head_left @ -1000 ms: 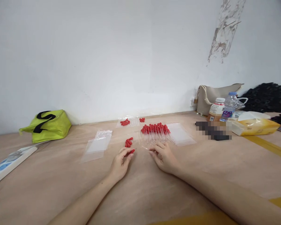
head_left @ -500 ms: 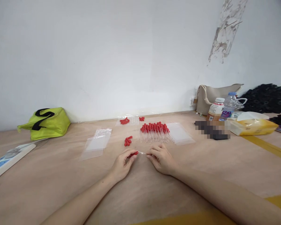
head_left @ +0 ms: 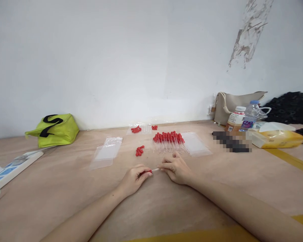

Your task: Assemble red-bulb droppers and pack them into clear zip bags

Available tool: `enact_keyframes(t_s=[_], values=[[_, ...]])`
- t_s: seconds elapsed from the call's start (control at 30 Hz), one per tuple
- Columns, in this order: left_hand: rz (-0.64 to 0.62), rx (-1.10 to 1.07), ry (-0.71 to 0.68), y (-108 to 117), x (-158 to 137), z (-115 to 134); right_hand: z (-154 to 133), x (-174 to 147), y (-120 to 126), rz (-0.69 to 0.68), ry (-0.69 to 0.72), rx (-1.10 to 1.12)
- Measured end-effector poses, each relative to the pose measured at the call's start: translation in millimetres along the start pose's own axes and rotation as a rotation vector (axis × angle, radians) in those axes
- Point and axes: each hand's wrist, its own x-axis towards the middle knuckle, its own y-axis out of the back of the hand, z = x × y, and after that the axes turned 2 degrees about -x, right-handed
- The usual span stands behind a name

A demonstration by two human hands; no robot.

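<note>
Pinched in my left hand [head_left: 136, 178] is a red rubber dropper bulb [head_left: 148, 172], mostly covered by the fingers. My right hand [head_left: 175, 169] grips a thin clear dropper tube [head_left: 155, 169], which spans the gap to the bulb's mouth. Whether the tube's end sits inside the bulb cannot be made out. Beyond the hands lies a row of droppers [head_left: 168, 137], red bulbs pointing away and clear tubes toward me. A small group of loose red bulbs [head_left: 139, 151] rests ahead of my left hand.
Clear zip bags lie left [head_left: 107, 153] and right [head_left: 195, 144] of the droppers. More red bulbs [head_left: 136, 129] lie on plastic near the wall. A power strip [head_left: 16, 168] and green bag [head_left: 58, 131] stand left; bottles [head_left: 236, 119] and a tissue pack [head_left: 280, 137] stand right.
My left hand has shifted slightly right and toward me with the bulb, and the tube now tilts a little. The whole view has turned slightly left.
</note>
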Motion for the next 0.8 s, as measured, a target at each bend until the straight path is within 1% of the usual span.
enact_keyframes(t_s=[0.13,0.23,0.43,0.63,0.73,0.8], values=[[0.001,0.101,-0.025,-0.5,0.0,1.0,-7.1,-1.4,-3.0,0.017,0.005,-0.086],[-0.008,0.126,-0.056,-0.3,-0.7,3.3,-11.6,-2.6,-4.5,0.013,0.010,-0.110],[-0.089,0.125,-0.132,0.1,-3.5,9.1,-17.1,-2.8,-0.2,-0.080,0.043,-0.135],[-0.122,0.133,-0.160,-0.4,-3.3,8.0,-21.4,-1.4,-3.1,-0.135,0.006,-0.125],[-0.115,0.131,-0.145,0.1,-2.4,5.5,-22.4,0.9,-2.2,-0.149,-0.014,-0.105],[-0.067,0.106,-0.102,1.6,-1.9,3.5,-21.9,2.9,0.4,-0.144,-0.050,-0.089]])
